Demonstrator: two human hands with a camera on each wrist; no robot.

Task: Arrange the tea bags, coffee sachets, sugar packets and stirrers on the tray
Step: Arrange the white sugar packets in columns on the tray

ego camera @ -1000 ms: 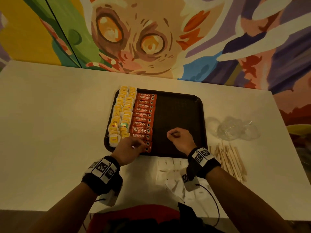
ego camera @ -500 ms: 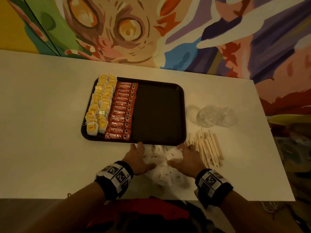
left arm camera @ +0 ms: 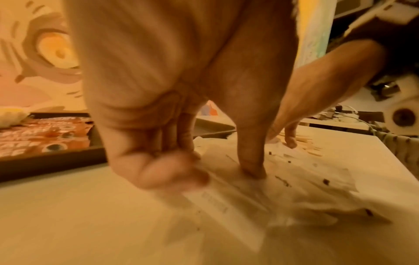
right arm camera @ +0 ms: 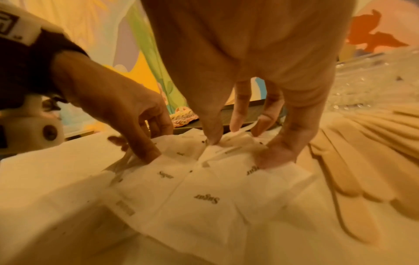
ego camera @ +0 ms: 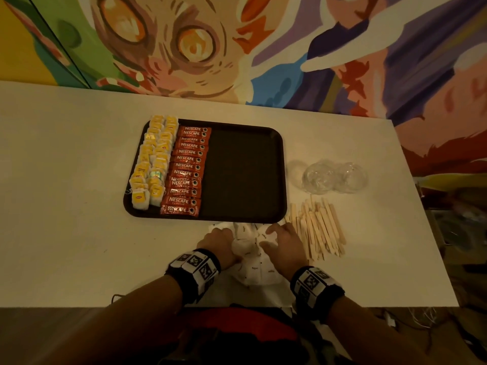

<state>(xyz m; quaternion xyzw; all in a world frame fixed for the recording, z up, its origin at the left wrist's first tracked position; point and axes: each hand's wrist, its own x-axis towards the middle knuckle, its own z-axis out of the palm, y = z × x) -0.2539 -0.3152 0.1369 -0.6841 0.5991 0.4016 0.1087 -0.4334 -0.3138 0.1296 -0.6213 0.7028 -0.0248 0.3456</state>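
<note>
1. White paper sugar packets [ego camera: 249,255] lie heaped between my hands, printed "Sugar" in brown.
2. My left hand [ego camera: 217,242] pinches the heap's edge; my right hand [ego camera: 284,246] presses spread fingertips on it.

Red sachets [ego camera: 184,169], dark tray [ego camera: 245,175]

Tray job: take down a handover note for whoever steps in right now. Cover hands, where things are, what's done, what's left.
Left-hand grip pinches sugar packets in the loose pile on the table, just in front of the tray.
Right-hand grip presses its fingertips on the same pile.
Done: tea bags and coffee sachets lined up on the tray's left half.
Left: the sugar packets, then the stirrers, heaped on the table right of the pile.
</note>
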